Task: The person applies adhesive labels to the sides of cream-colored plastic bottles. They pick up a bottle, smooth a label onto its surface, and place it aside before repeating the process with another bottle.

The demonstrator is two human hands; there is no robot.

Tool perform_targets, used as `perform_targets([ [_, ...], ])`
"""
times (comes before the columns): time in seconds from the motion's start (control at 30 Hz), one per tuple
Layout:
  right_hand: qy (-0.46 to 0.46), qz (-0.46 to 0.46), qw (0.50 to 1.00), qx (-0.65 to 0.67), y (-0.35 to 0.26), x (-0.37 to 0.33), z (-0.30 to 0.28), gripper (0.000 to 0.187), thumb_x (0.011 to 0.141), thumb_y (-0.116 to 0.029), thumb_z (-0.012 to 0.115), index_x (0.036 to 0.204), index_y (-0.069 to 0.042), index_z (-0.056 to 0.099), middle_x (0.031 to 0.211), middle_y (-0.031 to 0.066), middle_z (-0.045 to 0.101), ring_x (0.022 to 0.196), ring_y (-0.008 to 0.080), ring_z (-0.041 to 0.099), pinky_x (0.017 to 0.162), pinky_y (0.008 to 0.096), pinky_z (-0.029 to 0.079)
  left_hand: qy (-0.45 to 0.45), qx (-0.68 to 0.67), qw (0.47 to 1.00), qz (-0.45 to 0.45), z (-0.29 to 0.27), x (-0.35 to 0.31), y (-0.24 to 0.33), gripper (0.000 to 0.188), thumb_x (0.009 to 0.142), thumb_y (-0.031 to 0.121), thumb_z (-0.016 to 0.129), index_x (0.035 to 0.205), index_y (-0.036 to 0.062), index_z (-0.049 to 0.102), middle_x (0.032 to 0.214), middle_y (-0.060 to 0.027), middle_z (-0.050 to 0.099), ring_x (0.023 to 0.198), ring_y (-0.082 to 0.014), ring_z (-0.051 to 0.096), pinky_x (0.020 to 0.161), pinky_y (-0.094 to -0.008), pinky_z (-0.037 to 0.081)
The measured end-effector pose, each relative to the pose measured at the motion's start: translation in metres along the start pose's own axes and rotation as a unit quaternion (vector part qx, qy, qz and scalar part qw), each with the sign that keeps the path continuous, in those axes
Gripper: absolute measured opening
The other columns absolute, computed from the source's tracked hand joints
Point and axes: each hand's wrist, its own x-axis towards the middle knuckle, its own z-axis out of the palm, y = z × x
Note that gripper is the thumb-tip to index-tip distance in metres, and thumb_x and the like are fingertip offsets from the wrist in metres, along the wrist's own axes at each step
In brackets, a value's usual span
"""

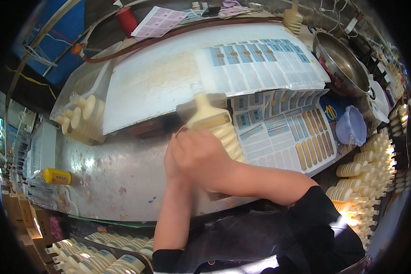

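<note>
A cream bottle with a ridged body and a clear neck lies in front of me, its neck pointing away. A gold label strip runs across its shoulder. My right hand is closed, fingers curled down against the bottle beside the label; whatever it pinches is hidden. Tucked close against it on the left is my left hand, its fingers mostly covered by the right. Under the bottle's shoulder a brownish support shows in part. Sheets of gold and blue labels lie just right of the bottle.
A white board with more label sheets slopes behind. Several bottles stand at left, lower left and right. A yellow bottle, purple bucket, yellow-handled scissors and metal pan surround the work area.
</note>
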Motion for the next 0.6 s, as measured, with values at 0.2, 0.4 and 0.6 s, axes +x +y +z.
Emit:
perform_targets([
  [0.2, 0.092, 0.297, 0.915, 0.256, 0.054, 0.016, -0.032, 0.024, 0.092, -0.006, 0.056, 0.115, -0.001, 0.059, 0.099, 0.0255, 0.069, 0.096, 0.0429, 0.068, 0.081, 0.048, 0.053, 0.102, 0.032, 0.994, -0.02, 0.021, -0.003, 0.008, 0.061, 0.111, 0.053, 0.028, 0.134, 0.0026, 0.052, 0.128, -0.008, 0.059, 0.119, -0.0207, 0.057, 0.107, -0.0383, 0.043],
  [0.4, 0.028, 0.345, 0.902, 0.259, 0.077, -0.011, -0.017, 0.037, 0.095, -0.004, 0.054, 0.132, -0.001, 0.053, 0.12, 0.0139, 0.065, 0.109, 0.0234, 0.063, 0.099, 0.0356, 0.048, 0.112, 0.233, 0.966, 0.027, 0.04, 0.01, 0.001, 0.03, 0.106, 0.027, 0.061, 0.123, 0.0041, 0.052, 0.117, -0.0046, 0.057, 0.105, -0.0105, 0.055, 0.092, -0.0276, 0.049],
  [0.6, 0.091, 0.368, 0.866, 0.326, 0.107, -0.054, 0.001, 0.038, 0.1, -0.008, 0.055, 0.137, -0.001, 0.05, 0.127, 0.0121, 0.059, 0.117, 0.0214, 0.056, 0.105, 0.0349, 0.043, 0.131, 0.239, 0.961, 0.041, 0.031, 0.016, -0.001, 0.021, 0.107, 0.021, 0.058, 0.117, 0.0035, 0.054, 0.108, -0.003, 0.06, 0.096, -0.0095, 0.058, 0.087, -0.0265, 0.051],
])
